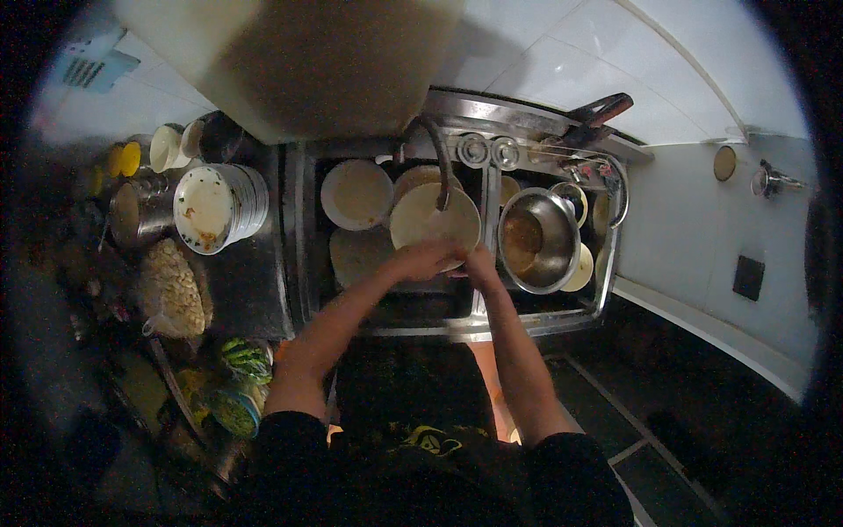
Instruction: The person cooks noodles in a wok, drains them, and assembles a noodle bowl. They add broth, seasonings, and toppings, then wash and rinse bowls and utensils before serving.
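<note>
Both hands are over the left basin of a steel double sink (pixel 395 331). A pale round bowl (pixel 428 214) lies under the tap (pixel 442 158). My left hand (pixel 431 257) lies over the bowl's near edge; its fingers are blurred. My right hand (pixel 479 263) grips the bowl's near right rim. Whether water runs cannot be told. Beside the bowl sits a white bowl (pixel 357 195), and another round vessel shows partly behind. In the right basin stands a steel mixing bowl (pixel 537 240) with brownish liquid, with smaller pale bowls around it.
A tilted stack of soiled white plates (pixel 205 209) stands on the left counter, near a metal pot (pixel 135 211) and a plastic bag of pale food pieces (pixel 174 290). Bagged greens (pixel 247 359) lie lower left. A wire rack (pixel 619 197) edges the right basin. A tiled wall rises behind.
</note>
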Demonstrator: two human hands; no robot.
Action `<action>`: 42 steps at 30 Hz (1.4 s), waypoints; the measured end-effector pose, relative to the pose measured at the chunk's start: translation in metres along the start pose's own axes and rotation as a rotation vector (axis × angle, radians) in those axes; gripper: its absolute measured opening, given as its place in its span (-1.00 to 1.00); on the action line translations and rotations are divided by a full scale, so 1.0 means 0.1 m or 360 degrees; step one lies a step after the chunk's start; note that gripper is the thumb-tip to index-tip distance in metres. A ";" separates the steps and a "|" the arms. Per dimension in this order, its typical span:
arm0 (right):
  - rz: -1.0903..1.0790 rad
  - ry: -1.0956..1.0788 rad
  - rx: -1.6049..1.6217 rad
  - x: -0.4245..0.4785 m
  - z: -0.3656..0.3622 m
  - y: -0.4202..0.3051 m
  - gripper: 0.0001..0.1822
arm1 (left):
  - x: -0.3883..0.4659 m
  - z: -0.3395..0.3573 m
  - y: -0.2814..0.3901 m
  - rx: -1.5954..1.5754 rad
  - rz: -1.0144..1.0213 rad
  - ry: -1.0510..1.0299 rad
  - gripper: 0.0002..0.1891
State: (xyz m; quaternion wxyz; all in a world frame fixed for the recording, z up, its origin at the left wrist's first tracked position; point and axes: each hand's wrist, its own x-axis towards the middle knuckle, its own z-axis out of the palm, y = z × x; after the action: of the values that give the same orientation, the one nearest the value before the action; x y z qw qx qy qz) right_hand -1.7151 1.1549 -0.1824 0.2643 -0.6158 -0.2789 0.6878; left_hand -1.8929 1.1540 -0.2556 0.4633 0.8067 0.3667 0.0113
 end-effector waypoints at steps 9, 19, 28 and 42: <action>0.0201 -0.0004 -0.0097 0.18 -0.01 0.18 -0.59 | -0.03 -0.37 0.16 0.0233 0.0063 0.0881 -0.48; -0.0493 0.0694 -0.1506 -0.36 -0.03 -0.15 -0.16 | -0.27 -0.16 -0.69 0.0864 -0.0775 0.0605 -0.61; -0.1505 0.1122 -0.1355 -0.73 -0.37 -0.98 -0.15 | -0.02 -1.18 -0.79 -0.1018 -0.0423 0.2116 -0.73; 0.0175 0.0010 0.0504 -0.20 0.28 0.17 -0.47 | -0.14 -1.48 -0.44 -0.1608 -0.0895 0.1650 -0.74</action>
State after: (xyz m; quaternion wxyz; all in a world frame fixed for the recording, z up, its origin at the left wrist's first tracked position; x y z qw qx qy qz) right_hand -1.7415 1.1273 -0.1786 0.3208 -0.5830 -0.1321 0.7347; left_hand -1.9823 1.2681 -0.2000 0.5295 0.2661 0.6779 0.4351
